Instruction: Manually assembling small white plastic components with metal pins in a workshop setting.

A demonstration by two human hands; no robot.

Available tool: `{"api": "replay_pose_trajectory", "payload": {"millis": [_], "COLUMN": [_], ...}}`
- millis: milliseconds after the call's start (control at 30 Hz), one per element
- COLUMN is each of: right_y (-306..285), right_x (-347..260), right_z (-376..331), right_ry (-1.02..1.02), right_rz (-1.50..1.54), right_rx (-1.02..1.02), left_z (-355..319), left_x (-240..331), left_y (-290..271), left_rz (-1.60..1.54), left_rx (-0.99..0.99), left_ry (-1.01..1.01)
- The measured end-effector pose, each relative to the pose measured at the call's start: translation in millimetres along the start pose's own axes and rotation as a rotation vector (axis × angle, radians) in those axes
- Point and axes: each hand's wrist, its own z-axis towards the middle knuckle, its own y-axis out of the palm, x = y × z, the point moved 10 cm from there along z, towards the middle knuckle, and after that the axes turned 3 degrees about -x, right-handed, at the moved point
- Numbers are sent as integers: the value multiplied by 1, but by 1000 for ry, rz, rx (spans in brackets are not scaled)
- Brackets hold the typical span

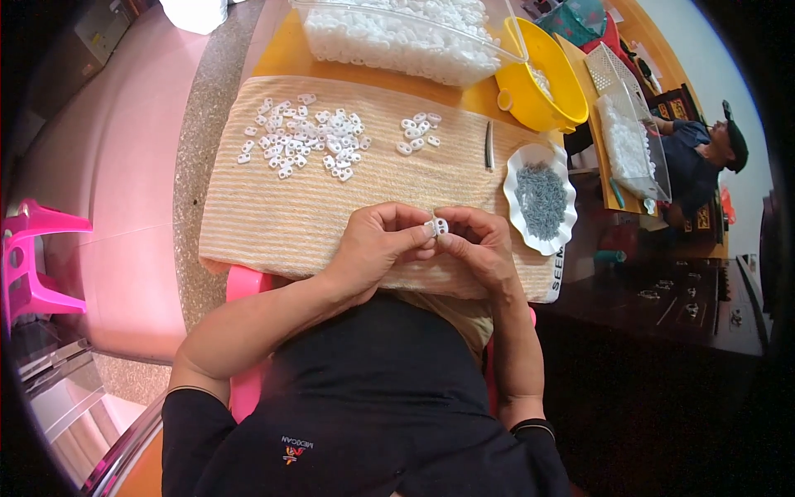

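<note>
My left hand (373, 247) and my right hand (482, 250) meet in front of me over the towel, fingertips pinched together. Between them is a small white plastic piece with two holes (441, 226), gripped from both sides. The fingers cover part of it, and any smaller part between them is hidden. To the right of my hands sits a white scalloped dish (513, 184) full of tiny grey parts (542, 203), too small to name. At the left of the towel many similar white pieces (302, 137) lie spread out. A smaller group of white oval pieces (420, 132) lies ahead.
The striped towel (397, 178) covers the near table. A slim dark-and-silver tool (489, 146) lies on it. Behind stand a clear bin of white parts (397, 41) and a yellow basin (571, 108). Another person (704, 153) sits at right beside a second bin (633, 149). A pink stool (41, 261) stands left.
</note>
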Motion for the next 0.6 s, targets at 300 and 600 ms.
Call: {"api": "replay_pose_trajectory", "payload": {"millis": [300, 600], "right_y": [-1, -6], "right_x": [6, 10], "right_z": [0, 1], "right_ry": [24, 19], "right_rz": [32, 14], "right_rx": [-5, 3], "left_z": [-2, -2], "left_x": [-2, -5], "left_y": [-1, -3], "left_rz": [-38, -43], "left_rx": [8, 8], "left_ry": [-45, -97]}}
